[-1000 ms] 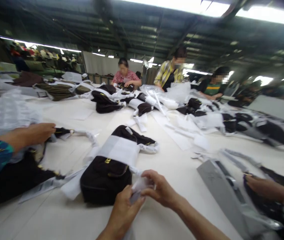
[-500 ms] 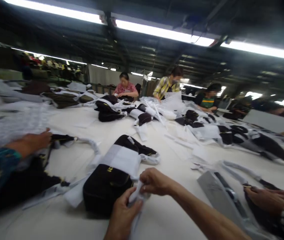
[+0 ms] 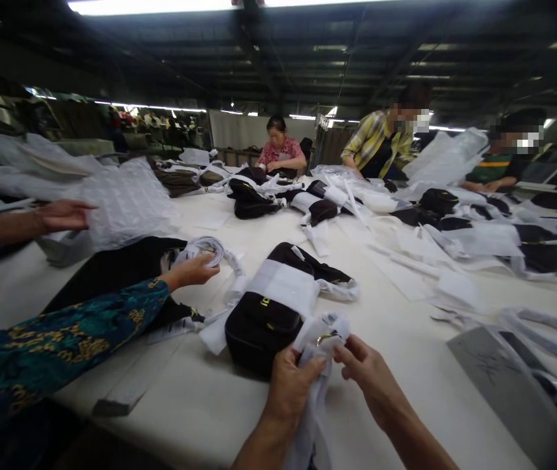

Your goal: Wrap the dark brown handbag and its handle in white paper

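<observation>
Landmark: the black bag (image 3: 263, 329), on the desk (image 3: 405, 339) straight ahead of me.
Left grip: my left hand (image 3: 290, 385) is clenched round the white wrap (image 3: 320, 326), against the bag's near right corner.
Right grip: my right hand (image 3: 369, 375) pinches the wrap's right edge with its fingertips (image 3: 349, 352). It is just right of the bag and apart from it.
Wrap: bunched at the bag's near right corner, with its long axis running from there down toward me between my wrists.
Clasp: a gold clasp (image 3: 324, 337) peeks from the wrap's top, just beyond both thumbs and closer to the left one.
Nearer hand: the left, to both bag and clasp.
Left of the bag: a co-worker's hand (image 3: 192, 269) in a teal sleeve (image 3: 63, 333) holds a wrapped strap (image 3: 209, 247).
Right of the bag: a grey flat pouch (image 3: 503, 372), well apart.
</observation>
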Motion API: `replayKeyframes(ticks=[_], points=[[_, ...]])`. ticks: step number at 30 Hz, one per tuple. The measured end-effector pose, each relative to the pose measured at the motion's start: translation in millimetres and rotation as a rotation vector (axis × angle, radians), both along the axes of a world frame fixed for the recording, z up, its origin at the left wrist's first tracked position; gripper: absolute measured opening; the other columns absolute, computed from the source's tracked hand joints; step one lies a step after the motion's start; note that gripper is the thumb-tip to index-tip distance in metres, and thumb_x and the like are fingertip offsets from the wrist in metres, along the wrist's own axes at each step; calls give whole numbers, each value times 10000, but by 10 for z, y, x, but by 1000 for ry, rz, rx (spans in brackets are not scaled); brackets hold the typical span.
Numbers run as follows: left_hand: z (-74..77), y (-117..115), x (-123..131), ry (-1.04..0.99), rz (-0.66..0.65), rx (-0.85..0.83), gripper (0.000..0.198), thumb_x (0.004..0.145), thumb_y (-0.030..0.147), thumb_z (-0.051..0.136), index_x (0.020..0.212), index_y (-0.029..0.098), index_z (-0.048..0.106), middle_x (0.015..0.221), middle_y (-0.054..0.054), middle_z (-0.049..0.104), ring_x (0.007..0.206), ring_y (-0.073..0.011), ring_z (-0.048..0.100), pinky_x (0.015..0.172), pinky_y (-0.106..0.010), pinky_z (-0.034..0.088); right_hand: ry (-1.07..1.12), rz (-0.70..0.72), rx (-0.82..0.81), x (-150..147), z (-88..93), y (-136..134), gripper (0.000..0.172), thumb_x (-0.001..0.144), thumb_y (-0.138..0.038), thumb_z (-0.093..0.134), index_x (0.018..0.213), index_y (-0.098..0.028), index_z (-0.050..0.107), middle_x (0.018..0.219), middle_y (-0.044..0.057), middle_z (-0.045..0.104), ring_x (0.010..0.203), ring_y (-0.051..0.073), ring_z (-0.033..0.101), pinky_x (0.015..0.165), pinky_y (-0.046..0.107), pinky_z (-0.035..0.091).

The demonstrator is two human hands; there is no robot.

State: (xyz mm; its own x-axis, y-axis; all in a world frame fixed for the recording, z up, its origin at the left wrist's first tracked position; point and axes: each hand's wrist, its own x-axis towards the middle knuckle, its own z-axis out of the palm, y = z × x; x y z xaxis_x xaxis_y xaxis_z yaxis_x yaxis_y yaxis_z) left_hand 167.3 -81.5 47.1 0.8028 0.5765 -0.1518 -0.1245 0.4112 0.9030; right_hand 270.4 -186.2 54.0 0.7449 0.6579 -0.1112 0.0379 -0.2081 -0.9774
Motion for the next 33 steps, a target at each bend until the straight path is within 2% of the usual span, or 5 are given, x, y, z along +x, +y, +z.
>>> replayKeyframes(ticks=[7,13,18,24,33], points=[[-31,37,-46,-18,-66,111,366,696,295,667,1005,100,633,933,-97,647,874,-228,579,780,-304,451,32,72,53,-18,118,97,364,745,-462,581,948,-160,601,809,27,613,667,142,510,572,247,432],[-56,31,-62,-103,-152,80,436,713,319,660,1087,111,583,1047,-107,616,953,-249,561,834,-330,443,-402,-262,0,70,98,-200,254,807,-410,532,890,-179,597,790,43,591,669,153,532,591,269,465],[-59,61,-94,-49,-181,220,361,732,282,637,1054,124,597,965,-75,631,902,-224,568,792,-293,442,-976,274,39,384,291,-203,218,868,-206,444,990,-247,620,1020,72,510,859,156,534,706,267,465],[-6,89,-119,-38,-210,348,465,703,172,620,1162,174,547,1051,-53,608,964,-225,545,856,-303,418,-973,854,-293,594,609,-60,173,875,-178,421,844,-221,586,927,34,544,667,97,532,606,218,434],[17,97,-164,56,-209,531,604,644,111,625,1224,209,489,1073,-17,601,972,-204,539,908,-304,396,-741,801,-501,369,579,33,152,855,-263,433,849,-204,573,756,12,598,620,120,549,560,209,403]])
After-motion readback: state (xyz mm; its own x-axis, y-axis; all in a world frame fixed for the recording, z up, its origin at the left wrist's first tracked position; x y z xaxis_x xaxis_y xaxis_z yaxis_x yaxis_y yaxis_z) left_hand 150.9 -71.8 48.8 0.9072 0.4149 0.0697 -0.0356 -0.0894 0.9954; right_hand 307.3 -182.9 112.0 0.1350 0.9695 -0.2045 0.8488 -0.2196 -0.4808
